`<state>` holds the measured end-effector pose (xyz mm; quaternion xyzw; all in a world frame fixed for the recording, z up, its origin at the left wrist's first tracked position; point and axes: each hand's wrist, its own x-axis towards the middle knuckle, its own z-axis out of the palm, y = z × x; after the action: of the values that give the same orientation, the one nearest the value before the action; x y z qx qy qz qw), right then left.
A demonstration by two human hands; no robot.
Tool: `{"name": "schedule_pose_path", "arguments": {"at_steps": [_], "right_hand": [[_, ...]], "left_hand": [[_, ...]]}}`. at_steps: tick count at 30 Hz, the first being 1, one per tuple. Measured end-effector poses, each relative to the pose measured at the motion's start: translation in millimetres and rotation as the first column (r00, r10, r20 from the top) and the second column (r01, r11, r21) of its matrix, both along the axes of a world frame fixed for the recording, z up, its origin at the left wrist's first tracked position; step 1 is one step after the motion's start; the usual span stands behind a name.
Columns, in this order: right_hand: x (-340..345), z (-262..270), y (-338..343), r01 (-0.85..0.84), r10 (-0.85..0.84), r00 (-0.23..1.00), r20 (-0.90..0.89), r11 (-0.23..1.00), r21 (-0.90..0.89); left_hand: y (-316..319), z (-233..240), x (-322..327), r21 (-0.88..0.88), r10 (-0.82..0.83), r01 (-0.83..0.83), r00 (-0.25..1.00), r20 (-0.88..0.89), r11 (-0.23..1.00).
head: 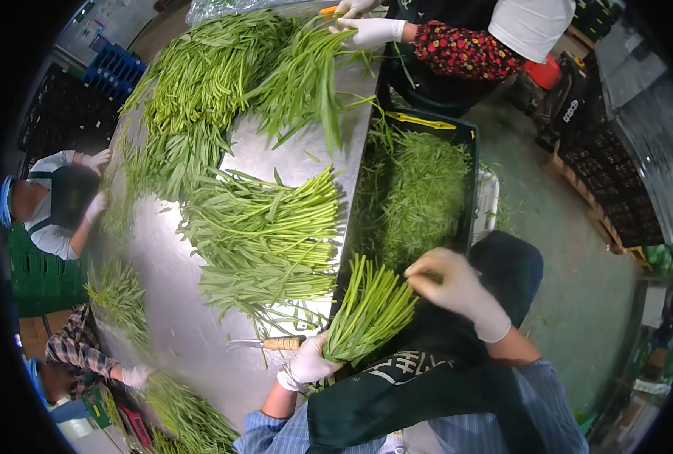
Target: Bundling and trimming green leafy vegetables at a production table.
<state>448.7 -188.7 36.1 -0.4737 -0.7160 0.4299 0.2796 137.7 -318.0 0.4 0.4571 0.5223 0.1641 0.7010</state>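
My left hand (pixel 312 361), in a white glove, is closed around a bundle of leafy green stalks (pixel 373 309), its cut ends pointing up and away from me. My right hand (pixel 453 286), also gloved, is raised just right of the stalk ends, its fingers bent and slightly blurred; whether it pinches a small piece, I cannot tell. A knife with a wooden handle (pixel 282 344) lies on the metal table beside my left hand, its curved blade to the left. Beyond it a row of similar stalks (pixel 291 221) lies with the ends at the table edge.
A dark bin (pixel 474 170) holding leaf trimmings stands against the metal table (pixel 194 346). A large greens pile (pixel 200 85) lies at the far end. One co-worker's gloved hands (pixel 370 33) hold greens there; two more co-workers stand across at the left. Stacked crates (pixel 609 170) stand right.
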Motion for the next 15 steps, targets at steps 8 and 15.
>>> {"name": "schedule_pose_path", "arguments": {"at_steps": [8,15], "right_hand": [[-36.1,-7.9,-29.2,-0.215,0.202,0.805,0.558,0.976,-0.044],[-15.7,-22.1,-12.1,-0.549,0.569,0.803,0.176,0.822,-0.150]], "left_hand": [[-1.7,-2.5,18.3,0.173,0.007,0.009,0.996,-0.090,0.985],[3.1,8.5,18.5,0.219,-0.104,0.158,0.965,-0.239,0.963]]}}
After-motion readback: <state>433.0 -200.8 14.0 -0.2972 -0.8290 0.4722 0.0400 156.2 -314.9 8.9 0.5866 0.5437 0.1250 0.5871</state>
